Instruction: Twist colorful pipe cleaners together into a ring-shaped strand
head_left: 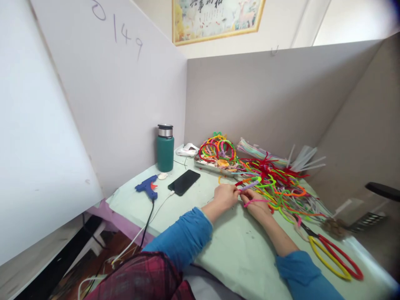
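My left hand (225,196) and my right hand (256,204) meet above the table, fingertips almost touching. Both are closed in a pinch on fuzzy pipe cleaners. A band of joined colours, with a purple pipe cleaner (250,185) and orange and green parts, rises from between the fingers. From my right hand a pink pipe cleaner (258,201) sticks out to the right. The exact spot where the strands cross is hidden by my fingers. Just beyond my hands lies a loose heap of coloured pipe cleaners (283,193).
Scissors (331,254) with red and yellow handles lie at the right. A metal tray (215,168) of finished-looking rings stands at the back. A blue glue gun (146,187), a phone (184,182) and a green bottle (165,153) occupy the left; cords hang over the edge.
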Demonstrator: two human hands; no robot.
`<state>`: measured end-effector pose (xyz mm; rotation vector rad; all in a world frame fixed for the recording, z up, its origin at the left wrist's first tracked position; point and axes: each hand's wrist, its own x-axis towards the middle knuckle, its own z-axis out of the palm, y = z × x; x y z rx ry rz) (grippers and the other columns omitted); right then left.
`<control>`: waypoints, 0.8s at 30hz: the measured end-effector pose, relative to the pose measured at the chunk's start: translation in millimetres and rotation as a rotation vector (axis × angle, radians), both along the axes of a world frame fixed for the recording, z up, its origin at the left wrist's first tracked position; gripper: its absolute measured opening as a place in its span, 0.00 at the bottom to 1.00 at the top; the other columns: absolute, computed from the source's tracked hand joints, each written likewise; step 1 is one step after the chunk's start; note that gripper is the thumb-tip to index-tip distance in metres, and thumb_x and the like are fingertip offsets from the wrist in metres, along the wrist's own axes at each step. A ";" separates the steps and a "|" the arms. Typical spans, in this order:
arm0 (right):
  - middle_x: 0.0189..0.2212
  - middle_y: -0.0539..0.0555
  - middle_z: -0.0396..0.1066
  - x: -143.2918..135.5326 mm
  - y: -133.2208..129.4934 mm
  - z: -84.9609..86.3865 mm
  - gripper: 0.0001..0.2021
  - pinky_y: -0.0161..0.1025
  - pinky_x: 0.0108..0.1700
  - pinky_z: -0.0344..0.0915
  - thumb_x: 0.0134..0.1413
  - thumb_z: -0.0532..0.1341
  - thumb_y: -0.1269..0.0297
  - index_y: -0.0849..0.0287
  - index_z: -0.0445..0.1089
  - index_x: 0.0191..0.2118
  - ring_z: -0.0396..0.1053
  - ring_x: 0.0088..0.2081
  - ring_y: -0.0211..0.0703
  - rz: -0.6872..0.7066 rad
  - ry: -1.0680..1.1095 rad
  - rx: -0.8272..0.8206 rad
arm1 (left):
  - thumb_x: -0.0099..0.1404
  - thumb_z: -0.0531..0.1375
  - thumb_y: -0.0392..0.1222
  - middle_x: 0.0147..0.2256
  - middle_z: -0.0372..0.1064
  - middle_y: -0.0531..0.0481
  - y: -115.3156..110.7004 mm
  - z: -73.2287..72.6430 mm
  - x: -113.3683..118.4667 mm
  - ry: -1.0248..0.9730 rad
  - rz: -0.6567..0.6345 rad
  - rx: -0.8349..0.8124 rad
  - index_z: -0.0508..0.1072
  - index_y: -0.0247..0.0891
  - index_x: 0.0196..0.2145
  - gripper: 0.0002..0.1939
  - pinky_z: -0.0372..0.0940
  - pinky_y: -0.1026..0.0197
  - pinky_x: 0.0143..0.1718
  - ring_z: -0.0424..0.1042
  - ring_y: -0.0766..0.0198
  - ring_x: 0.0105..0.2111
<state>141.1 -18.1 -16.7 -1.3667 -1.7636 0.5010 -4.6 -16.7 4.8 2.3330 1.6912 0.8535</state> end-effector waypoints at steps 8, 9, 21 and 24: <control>0.26 0.51 0.71 -5.7 -3.2 1.6 0.09 0.37 0.31 0.59 0.47 0.54 0.61 0.57 0.69 0.30 0.66 0.28 0.43 -0.005 -0.057 0.009 | 0.64 0.49 0.45 0.38 0.72 0.45 -7.6 5.1 0.5 0.111 0.011 0.028 0.74 0.40 0.39 0.15 0.63 0.61 0.40 0.70 0.60 0.38; 0.25 0.51 0.71 -6.0 -3.3 1.7 0.09 0.37 0.31 0.58 0.47 0.54 0.60 0.57 0.69 0.30 0.66 0.28 0.42 -0.011 -0.044 0.016 | 0.64 0.50 0.45 0.38 0.72 0.45 -7.1 4.9 0.6 0.084 -0.005 0.032 0.74 0.40 0.39 0.15 0.62 0.61 0.40 0.70 0.60 0.38; 0.22 0.50 0.68 -9.8 -2.4 2.9 0.08 0.36 0.27 0.57 0.43 0.57 0.59 0.58 0.67 0.26 0.62 0.24 0.40 -0.032 0.265 0.001 | 0.57 0.58 0.40 0.29 0.74 0.51 14.1 -2.1 1.3 -0.405 -0.173 -0.091 0.76 0.36 0.34 0.09 0.60 0.66 0.32 0.68 0.67 0.28; 0.22 0.50 0.68 -8.9 -2.2 2.0 0.07 0.37 0.28 0.57 0.44 0.57 0.60 0.57 0.66 0.25 0.63 0.25 0.41 -0.041 0.253 0.046 | 0.56 0.59 0.39 0.31 0.75 0.51 14.6 -2.7 1.5 -0.408 -0.162 -0.078 0.76 0.36 0.37 0.11 0.60 0.66 0.32 0.67 0.68 0.26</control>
